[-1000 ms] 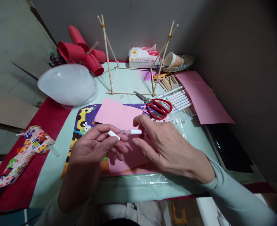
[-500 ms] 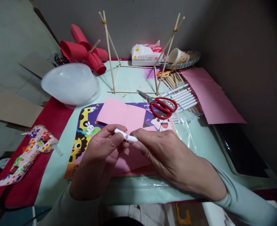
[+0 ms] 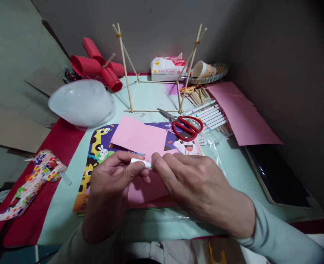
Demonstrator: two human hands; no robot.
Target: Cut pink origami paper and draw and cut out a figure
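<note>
A: Running this remotely, head cam's my only view. Where's the white tube (image 3: 138, 162), going by the scissors (image 3: 188, 127)?

B: Left of them and nearer the wearer, up above the pink paper (image 3: 148, 192). I've got the left hand (image 3: 109, 183) pinching its fat end between thumb and forefinger, and the right hand (image 3: 197, 183) curled tight on the skinny end. That right thumb's hidden, so I can't tell how firm the hold is.

A: What worries you?

B: Slipping, mostly. It looks like smooth, hard plastic, so if my two hands pull out of line I could squirt it out of the pinch. If there's a wet tip inside (can't see one), I'd probably mark the paper too. And the right knuckles sit just short of the scissors: one careless jerk could shove those blades into the stick frame (image 3: 152, 110) beyond.

A: Is that flimsy?

B: Looks it. Thin round wooden sticks, crossed and banded on top. Tougher-looking stuff: slick white markers (image 3: 213, 117) just right of the scissors, and a cloudy, rounded plastic bowl (image 3: 79, 102) well off to their left.
</note>
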